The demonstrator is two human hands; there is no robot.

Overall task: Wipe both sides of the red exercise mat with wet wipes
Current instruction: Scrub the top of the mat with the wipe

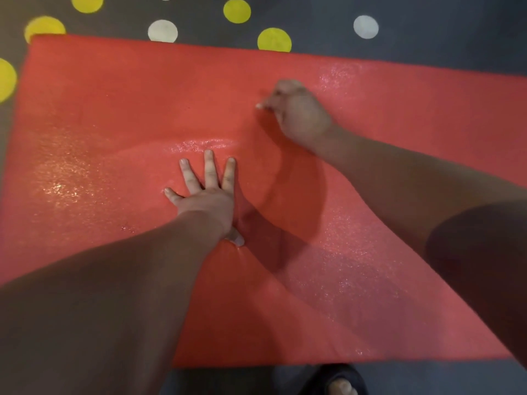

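Note:
The red exercise mat [114,104] lies flat on the floor and fills most of the view, with shiny wet patches in several places. My left hand [208,195] presses flat on the middle of the mat, fingers straight and spread. Farther away and to the right, my right hand [296,112] rests on the mat with its fingers curled. A small white bit of wet wipe [259,106] shows at its fingertips; the rest of the wipe is hidden inside the hand.
The dark grey floor [427,24] around the mat carries yellow dots [236,10] and white dots [366,27] beyond the far edge. A foot in a black sandal [339,380] stands just off the mat's near edge.

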